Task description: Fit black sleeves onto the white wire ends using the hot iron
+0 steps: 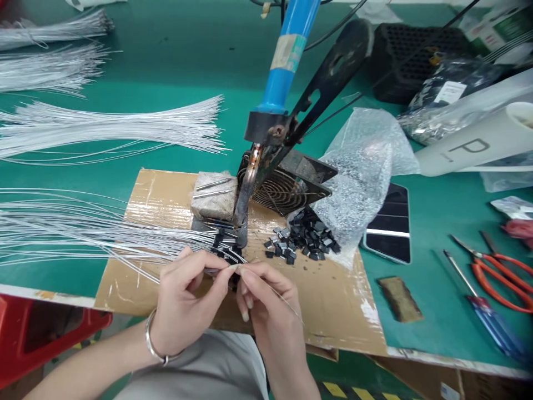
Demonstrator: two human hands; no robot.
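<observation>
My left hand (189,297), with a bangle at its wrist, is closed in a pinch. Its fingertips meet those of my right hand (270,294) over the front of the cardboard. Between them they grip a thin wire (287,303), whose tail slants out past my right fingers; the pinched part is hidden. Just behind the fingertips, the ends of many white wires (166,236) lie among small black parts (225,250) on a dark base. Above that base a blue-handled soldering iron (287,61) points down in a black bracket (328,83).
A worn block (214,194) carries two metal rods. Behind the loose black pieces (312,236) stand a fan (283,186) and bubble wrap (358,166). To the right are a phone (388,222), scissors (499,278), a screwdriver (487,311) and a brown pad (400,299). Wire bundles (112,125) lie left.
</observation>
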